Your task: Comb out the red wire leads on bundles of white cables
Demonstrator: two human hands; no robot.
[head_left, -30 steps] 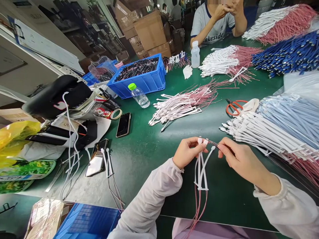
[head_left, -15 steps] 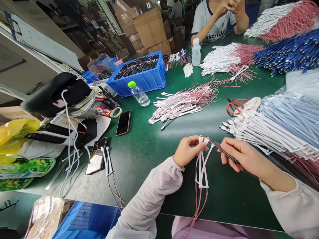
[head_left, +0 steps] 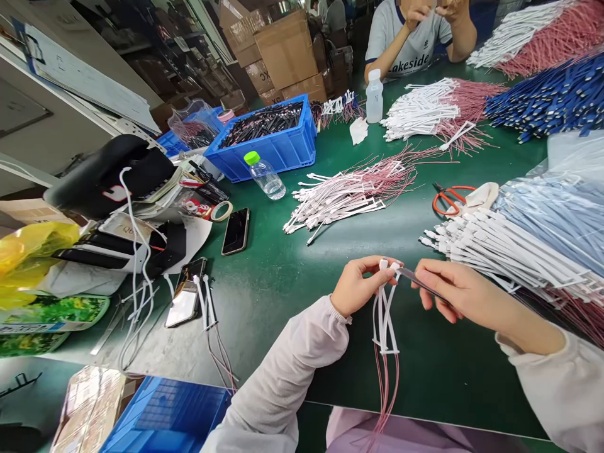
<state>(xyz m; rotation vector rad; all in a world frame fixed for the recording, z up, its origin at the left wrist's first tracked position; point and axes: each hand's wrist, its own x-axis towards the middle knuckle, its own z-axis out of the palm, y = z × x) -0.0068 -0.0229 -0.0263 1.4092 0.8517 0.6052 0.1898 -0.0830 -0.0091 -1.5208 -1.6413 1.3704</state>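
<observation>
"Cables first: where are the ones being handled?"

"Just over the near side of the bench (head_left: 274,302), hanging from the left hand (head_left: 361,286). They're flat white cables (head_left: 387,321) with small plugs at the top, and their thin pink wires (head_left: 387,387) trail down past the near edge."

"And how are that hand's fingers set?"

"Clamped together on the plug ends, thumb pressing from the near side."

"What does the right hand (head_left: 448,289) have?"

"Its fingers are closed around a slim dark tool (head_left: 427,287), held slantwise. The tip sits right by the rightmost plug. Blade or tweezers, I can't tell, nor whether it touches."

"Anything lying near?"

"Beyond the hands, a loose heap of similar white-and-pink cables (head_left: 340,195). To the right, a thick bundle of white cables (head_left: 509,255), and just behind that, orange-handled cutters (head_left: 450,201) next to a pale cloth-like piece (head_left: 482,196)."

"On the left?"

"One dark-screened smartphone (head_left: 236,231), with a roll of tape (head_left: 221,211) just beside it. Farther back, a green-capped bottle (head_left: 267,177) leans in front of a blue crate (head_left: 271,165) full of black parts."

"Someone's across the bench?"

"Yes, a person in a pale T-shirt (head_left: 408,50), both hands raised."
</observation>
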